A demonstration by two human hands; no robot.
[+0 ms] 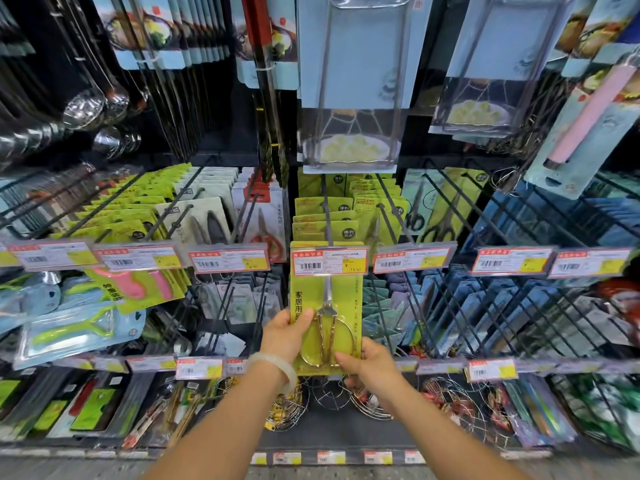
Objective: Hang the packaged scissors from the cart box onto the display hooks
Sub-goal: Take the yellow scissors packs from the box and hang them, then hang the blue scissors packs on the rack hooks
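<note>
evidently the hanging step is in hand; the display rack is crowded with pegs, leaving a narrow lane at the centre hook; the scissors pack sits under its price tag (top edge hidden), left hand and right hand both gripping it; next, thread its hole onto the hook.

Yellow-green scissors package with gold scissors; red-and-white price tag with yellow patch.

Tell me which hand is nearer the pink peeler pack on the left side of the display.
Left. The left hand grips the scissors pack on its left edge, the side toward the pink peeler pack; the right hand holds the pack's lower right corner, farther away.
</note>
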